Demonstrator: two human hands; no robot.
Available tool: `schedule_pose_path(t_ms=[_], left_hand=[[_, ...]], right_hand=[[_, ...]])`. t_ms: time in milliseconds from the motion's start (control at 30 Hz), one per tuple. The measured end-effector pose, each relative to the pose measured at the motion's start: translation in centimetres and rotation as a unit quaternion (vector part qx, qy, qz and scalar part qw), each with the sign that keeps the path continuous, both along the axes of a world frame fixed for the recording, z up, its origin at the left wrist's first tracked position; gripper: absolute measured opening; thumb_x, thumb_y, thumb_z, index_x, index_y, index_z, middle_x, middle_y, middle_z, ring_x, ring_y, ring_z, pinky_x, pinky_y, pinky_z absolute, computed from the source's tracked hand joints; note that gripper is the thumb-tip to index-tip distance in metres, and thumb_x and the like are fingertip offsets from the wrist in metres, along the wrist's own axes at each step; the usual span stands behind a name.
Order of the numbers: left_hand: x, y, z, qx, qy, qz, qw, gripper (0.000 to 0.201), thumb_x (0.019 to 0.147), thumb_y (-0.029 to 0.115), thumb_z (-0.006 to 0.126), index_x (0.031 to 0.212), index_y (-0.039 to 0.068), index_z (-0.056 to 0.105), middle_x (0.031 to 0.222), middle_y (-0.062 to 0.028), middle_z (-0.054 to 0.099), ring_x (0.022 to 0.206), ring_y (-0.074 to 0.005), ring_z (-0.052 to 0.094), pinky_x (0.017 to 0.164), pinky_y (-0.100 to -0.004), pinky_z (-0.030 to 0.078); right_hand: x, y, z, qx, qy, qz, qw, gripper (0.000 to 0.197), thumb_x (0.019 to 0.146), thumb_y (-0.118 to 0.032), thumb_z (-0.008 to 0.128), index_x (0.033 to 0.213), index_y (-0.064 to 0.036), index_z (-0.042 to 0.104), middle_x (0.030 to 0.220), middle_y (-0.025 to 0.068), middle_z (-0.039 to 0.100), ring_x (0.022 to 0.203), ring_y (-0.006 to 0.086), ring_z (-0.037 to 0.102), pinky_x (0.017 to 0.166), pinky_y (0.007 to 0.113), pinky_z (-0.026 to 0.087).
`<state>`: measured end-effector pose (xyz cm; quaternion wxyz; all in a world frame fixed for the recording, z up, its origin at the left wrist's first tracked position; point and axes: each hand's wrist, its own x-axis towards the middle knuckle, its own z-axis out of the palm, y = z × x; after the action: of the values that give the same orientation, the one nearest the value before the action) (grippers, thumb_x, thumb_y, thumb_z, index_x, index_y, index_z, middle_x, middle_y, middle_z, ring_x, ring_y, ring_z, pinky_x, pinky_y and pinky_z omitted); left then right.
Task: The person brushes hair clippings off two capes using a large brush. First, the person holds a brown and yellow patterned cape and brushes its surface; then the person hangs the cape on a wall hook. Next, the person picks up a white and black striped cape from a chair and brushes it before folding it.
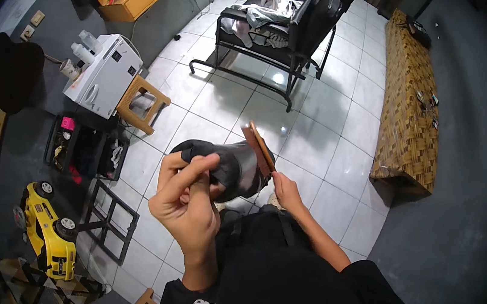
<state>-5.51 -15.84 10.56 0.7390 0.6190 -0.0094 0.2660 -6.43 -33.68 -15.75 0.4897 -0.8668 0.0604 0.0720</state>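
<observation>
In front of my body is a black and grey cap-like item (230,166), its underside partly hidden by my fingers. My left hand (186,201) is closed at its near left edge, the fingers bent and pinching the dark material. My right hand (286,191) grips the lower end of a wooden brush (262,146). The brush stands nearly upright, its reddish-brown bristles facing left against the item's right side.
Black metal-framed chairs (286,31) stand ahead, cloths on one seat. At left are a white cabinet (105,78) with bottles, a wooden stool (144,106), a black cart (86,150) and a yellow toy car (49,230). A woven-patterned bench (404,114) runs along the right.
</observation>
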Motion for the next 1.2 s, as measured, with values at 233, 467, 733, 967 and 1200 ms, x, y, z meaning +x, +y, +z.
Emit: schedule_pose_path(t_ms=[233,467,733,967,1200], left_hand=[[0.4,-1.4,0.2,-0.042,-0.007,-0.011,0.999,0.013,0.086,-0.006,0.057,0.092,-0.004,0.068,0.098,-0.0059,0.055,0.074,-0.0062,0.055,0.056,-0.0154,0.05],[0.5,-1.3,-1.5,-0.035,-0.017,0.047,0.998,0.016,0.087,-0.01,0.052,0.094,-0.008,0.066,0.095,-0.003,0.049,0.074,-0.0055,0.051,0.058,-0.017,0.042],[-0.1,-1.0,0.2,-0.057,-0.074,0.04,0.995,0.012,0.087,-0.006,0.055,0.091,-0.008,0.066,0.095,-0.0046,0.048,0.074,-0.0061,0.05,0.055,-0.0162,0.042],[0.5,-0.4,-0.6,-0.113,-0.102,0.066,0.986,0.017,0.091,0.002,0.053,0.102,-0.006,0.063,0.1,-0.0087,0.063,0.089,-0.0117,0.062,0.071,-0.0213,0.057],[0.5,-0.7,-2.3,-0.096,-0.03,0.07,0.992,0.018,0.091,0.001,0.052,0.106,-0.006,0.061,0.1,-0.0072,0.06,0.087,-0.0087,0.06,0.076,-0.0198,0.054]], right_hand=[[-3.5,-5.7,-13.5,-0.218,0.193,0.093,0.952,0.063,0.097,-0.046,0.028,0.081,0.004,0.063,0.076,0.0253,0.063,0.073,0.0379,0.063,0.067,0.045,0.048],[-2.4,1.3,11.3,0.297,0.06,0.102,0.948,0.053,0.098,-0.047,0.032,0.083,0.0008,0.05,0.06,0.0047,0.045,0.055,0.0133,0.043,0.052,0.029,0.038],[-0.8,-0.2,-5.2,-0.054,0.024,0.103,0.993,0.052,0.097,-0.041,0.031,0.087,0.0019,0.059,0.077,0.0244,0.062,0.074,0.041,0.06,0.067,0.047,0.046],[-3.2,-4.0,-13.0,-0.14,0.118,0.1,0.978,0.063,0.096,-0.048,0.028,0.077,0.0021,0.062,0.07,0.0248,0.062,0.069,0.0397,0.061,0.064,0.046,0.047],[-1.8,3.3,14.2,0.342,-0.006,0.135,0.93,0.046,0.098,-0.042,0.035,0.086,-0.0011,0.051,0.062,0.0026,0.048,0.056,0.014,0.048,0.053,0.028,0.038]])
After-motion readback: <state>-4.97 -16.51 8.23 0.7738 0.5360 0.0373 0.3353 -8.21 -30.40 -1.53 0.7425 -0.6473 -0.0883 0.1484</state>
